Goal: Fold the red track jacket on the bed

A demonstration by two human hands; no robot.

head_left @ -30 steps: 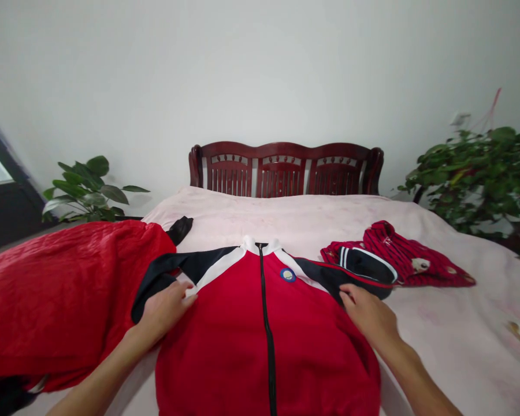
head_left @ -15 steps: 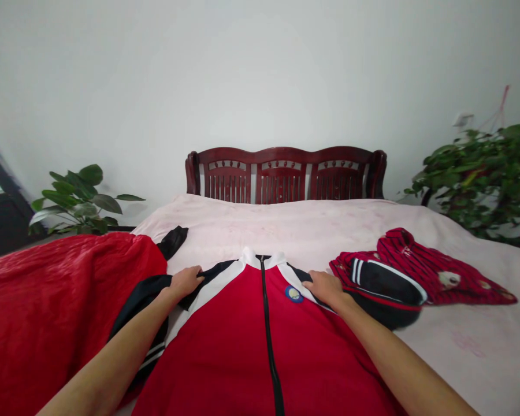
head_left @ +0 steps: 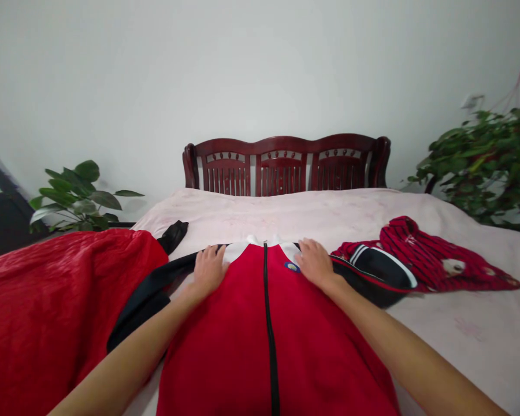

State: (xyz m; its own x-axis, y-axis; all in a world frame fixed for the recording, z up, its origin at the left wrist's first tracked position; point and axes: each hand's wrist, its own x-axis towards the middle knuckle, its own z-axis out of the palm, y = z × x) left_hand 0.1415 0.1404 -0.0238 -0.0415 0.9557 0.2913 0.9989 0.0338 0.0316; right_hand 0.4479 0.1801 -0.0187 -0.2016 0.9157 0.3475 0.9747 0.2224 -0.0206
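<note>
Red zip jacket (head_left: 242,335) lies flat, front up, on the pink bedsheet (head_left: 459,341). Left hand (head_left: 208,269) and right hand (head_left: 314,263) rest on its shoulders, palms down, fingers spread, gripping nothing. Striped red garment (head_left: 420,257) lies right of jacket; red quilt (head_left: 47,312) left.

Red zip jacket (head_left: 242,335): hem runs off the bottom edge of the frame; lower sleeves not seen. Left hand (head_left: 208,269) and right hand (head_left: 314,263) lie flat over the shoulder seams, covering the cloth beneath. Round chest badge (head_left: 292,267) too small to read, part under the right hand. Red quilted cover (head_left: 47,312) cut by the left edge. Plant (head_left: 489,162) at upper right cut by the right edge. Striped garment (head_left: 420,260): small motifs unclear.
</note>
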